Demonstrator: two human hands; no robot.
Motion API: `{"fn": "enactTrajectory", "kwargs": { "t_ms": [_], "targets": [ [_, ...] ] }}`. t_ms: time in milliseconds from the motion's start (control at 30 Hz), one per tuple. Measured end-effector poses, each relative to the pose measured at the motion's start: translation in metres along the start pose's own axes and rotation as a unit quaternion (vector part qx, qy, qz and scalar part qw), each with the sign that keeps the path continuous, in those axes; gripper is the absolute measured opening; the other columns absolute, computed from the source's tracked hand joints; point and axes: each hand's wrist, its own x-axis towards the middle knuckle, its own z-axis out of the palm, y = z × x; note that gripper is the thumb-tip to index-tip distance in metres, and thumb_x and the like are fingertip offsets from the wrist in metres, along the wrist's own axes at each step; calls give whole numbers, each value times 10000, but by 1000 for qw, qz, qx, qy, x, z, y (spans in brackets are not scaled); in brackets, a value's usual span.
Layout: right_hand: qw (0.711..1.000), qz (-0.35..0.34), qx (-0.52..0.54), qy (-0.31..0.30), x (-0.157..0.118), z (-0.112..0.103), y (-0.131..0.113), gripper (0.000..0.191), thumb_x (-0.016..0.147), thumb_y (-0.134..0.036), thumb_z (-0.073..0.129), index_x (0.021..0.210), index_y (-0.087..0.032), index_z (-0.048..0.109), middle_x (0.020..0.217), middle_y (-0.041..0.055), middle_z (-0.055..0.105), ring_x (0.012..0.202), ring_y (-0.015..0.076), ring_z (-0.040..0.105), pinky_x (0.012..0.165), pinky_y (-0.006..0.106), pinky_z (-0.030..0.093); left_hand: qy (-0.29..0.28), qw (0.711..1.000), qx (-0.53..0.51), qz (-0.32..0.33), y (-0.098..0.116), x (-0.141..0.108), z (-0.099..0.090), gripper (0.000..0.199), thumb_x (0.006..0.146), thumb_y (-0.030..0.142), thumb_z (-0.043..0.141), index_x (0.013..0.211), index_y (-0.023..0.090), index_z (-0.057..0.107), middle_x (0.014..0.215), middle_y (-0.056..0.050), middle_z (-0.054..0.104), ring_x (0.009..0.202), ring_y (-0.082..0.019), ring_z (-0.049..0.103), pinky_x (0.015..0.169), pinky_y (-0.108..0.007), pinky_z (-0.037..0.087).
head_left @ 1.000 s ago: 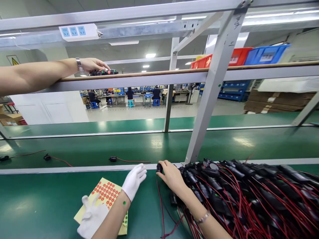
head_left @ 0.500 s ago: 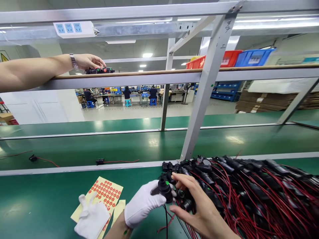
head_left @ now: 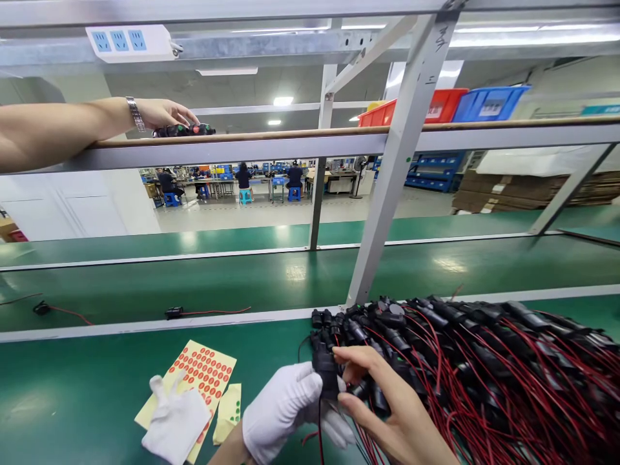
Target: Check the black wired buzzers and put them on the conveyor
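Observation:
My left hand [head_left: 285, 403], in a white glove, holds a black cylindrical connector part [head_left: 326, 371] upright, with a dark wire hanging below it. Bare, my right hand [head_left: 382, 400] is close at the part's right side, thumb and fingers apart; whether a fingertip touches the part I cannot tell. A large pile of black parts with red wires [head_left: 465, 349] lies to the right. Left of my hands are a sheet of red round stickers [head_left: 213, 368], a small piece with green dots [head_left: 227, 413] and an empty white glove [head_left: 177, 423].
Another person's hand [head_left: 159, 113] with a metal watch rests by black parts on the raised shelf [head_left: 242, 143]. A slanted metal post [head_left: 387, 174] stands ahead. Two loose wired parts, one here [head_left: 174, 312], lie on the green conveyor belt [head_left: 271, 284].
The held part has turned in my left hand, and its green dot no longer shows. My gloved fingers now extend beneath it. The view has shifted slightly.

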Motion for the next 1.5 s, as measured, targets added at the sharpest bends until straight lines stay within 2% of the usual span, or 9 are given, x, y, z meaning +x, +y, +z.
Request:
{"fn": "enactTrajectory", "kwargs": {
  "t_ms": [200, 433, 567, 700, 833, 1100, 1233, 1333, 1500],
  "targets": [
    [987, 148, 56, -26, -1, 5, 1, 207, 975, -371, 546, 1119, -252, 634, 899, 12, 691, 809, 169, 663, 717, 236, 548, -22, 969, -218, -115, -31, 3, -6, 760, 705, 748, 702, 807, -2, 762, 763, -124, 741, 567, -150, 703, 461, -213, 546],
    [966, 218, 125, -57, 3, 7, -2, 335, 973, -489, 509, 1122, -226, 652, 975, 58, 722, 908, 219, 686, 767, 292, 550, -41, 922, -353, -152, -16, -4, 2, 613, 710, 629, 786, 918, 54, 737, 848, -64, 759, 672, -128, 721, 560, -200, 511],
    [963, 219, 146, -60, 5, 5, -5, 350, 979, -513, 499, 1141, -243, 653, 1001, 57, 722, 920, 215, 691, 785, 284, 549, -51, 921, -357, -145, -12, -5, 8, 543, 699, 591, 821, 916, 101, 728, 823, -28, 738, 665, -98, 686, 592, -186, 485],
    [971, 167, 159, -64, 4, -3, -9, 364, 949, -534, 562, 1198, -281, 641, 970, 30, 688, 882, 197, 676, 788, 258, 551, -82, 952, -281, -84, -16, -4, 6, 591, 781, 648, 718, 952, 82, 736, 809, -76, 736, 609, -118, 676, 569, -210, 510],
    [984, 69, 150, -62, 1, -13, -16, 367, 930, -492, 616, 1256, -323, 614, 1181, 54, 653, 1088, 230, 648, 912, 273, 547, -89, 979, -184, -17, -14, -5, 4, 507, 819, 548, 725, 1029, 87, 751, 803, -92, 708, 600, -147, 662, 541, -238, 507],
    [995, 17, 98, -21, -4, -13, -24, 441, 807, -126, 687, 1186, -340, 615, 1133, 30, 673, 1065, 212, 673, 934, 251, 549, -44, 998, -11, -40, 3, -11, 7, 482, 715, 520, 826, 973, 118, 762, 903, -113, 676, 791, -227, 654, 686, -329, 523],
    [996, 33, 87, -6, -1, -10, -25, 469, 802, -160, 703, 1225, -336, 606, 1096, 27, 671, 948, 196, 686, 817, 225, 576, -68, 989, 128, -12, 16, -13, 3, 505, 774, 549, 763, 1090, 157, 731, 945, -76, 665, 832, -205, 620, 778, -338, 494],
    [996, 13, 85, -38, 0, -10, -24, 366, 797, -209, 739, 1140, -310, 661, 1080, 49, 662, 990, 232, 677, 846, 274, 579, -40, 964, 261, 0, 28, -14, 3, 433, 725, 475, 822, 1038, 184, 748, 904, -17, 625, 842, -178, 553, 785, -293, 437],
    [997, -13, 53, -57, -3, -7, -22, 512, 750, -97, 748, 1195, -329, 642, 1101, 54, 623, 1032, 234, 638, 900, 309, 555, -12, 932, 358, 46, 40, -15, 2, 338, 725, 398, 828, 979, 185, 763, 921, -13, 651, 851, -175, 556, 788, -274, 422]
  ]
}}
